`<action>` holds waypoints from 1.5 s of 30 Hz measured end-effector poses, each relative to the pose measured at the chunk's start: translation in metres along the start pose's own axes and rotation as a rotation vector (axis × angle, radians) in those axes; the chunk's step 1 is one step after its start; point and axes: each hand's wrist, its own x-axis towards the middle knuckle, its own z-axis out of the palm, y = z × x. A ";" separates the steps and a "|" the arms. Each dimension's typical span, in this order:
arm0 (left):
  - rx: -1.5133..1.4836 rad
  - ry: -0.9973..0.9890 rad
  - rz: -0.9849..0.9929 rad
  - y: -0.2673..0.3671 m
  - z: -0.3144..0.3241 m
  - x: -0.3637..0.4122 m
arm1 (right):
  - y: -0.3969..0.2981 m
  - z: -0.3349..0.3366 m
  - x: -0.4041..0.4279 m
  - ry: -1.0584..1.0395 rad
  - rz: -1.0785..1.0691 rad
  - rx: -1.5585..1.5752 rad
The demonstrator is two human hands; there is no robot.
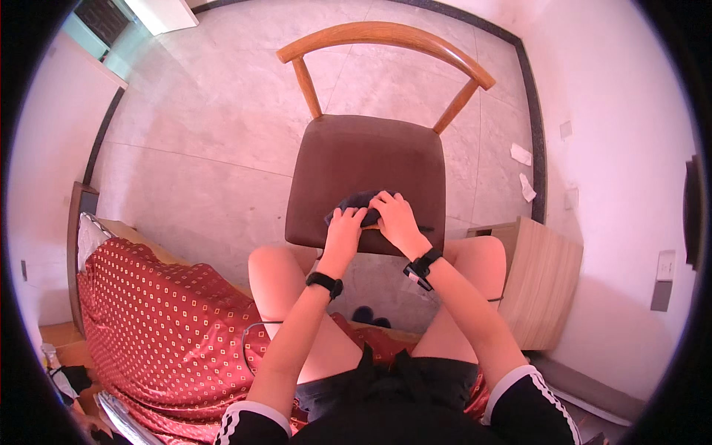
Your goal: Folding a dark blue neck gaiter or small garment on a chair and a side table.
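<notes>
A dark, soft-looking fabric item (356, 201) is at the front part of the brown chair seat (370, 156). My left hand (346, 225) grips its near left side with the fingers curled over the top. On its right side, my right hand (394, 216) holds it with bent fingers. A thin orange-brown strip (371, 227) shows between the two hands, partly covered by them. Just right of my right hand, a small thin black piece (426, 228) lies over the seat; whether it joins the fabric I cannot tell. Both wrists wear black bands.
The chair's curved wooden backrest (384, 33) rises on the far side. A red patterned bedspread (167, 300) spreads at left, and a wooden cabinet (548, 283) stands at right near the wall. Crumpled white papers (521, 154) lie on the tiled floor. Dark slippers (363, 315) are below.
</notes>
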 end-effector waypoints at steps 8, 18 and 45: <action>-0.021 -0.200 -0.008 0.022 -0.007 -0.034 | -0.016 -0.018 -0.044 -0.059 0.053 0.017; -0.205 -0.098 0.135 0.023 -0.045 0.044 | 0.020 -0.071 0.019 -0.013 -0.021 0.141; -0.077 -0.087 0.058 0.040 0.017 -0.006 | 0.022 -0.042 -0.038 -0.104 0.010 0.053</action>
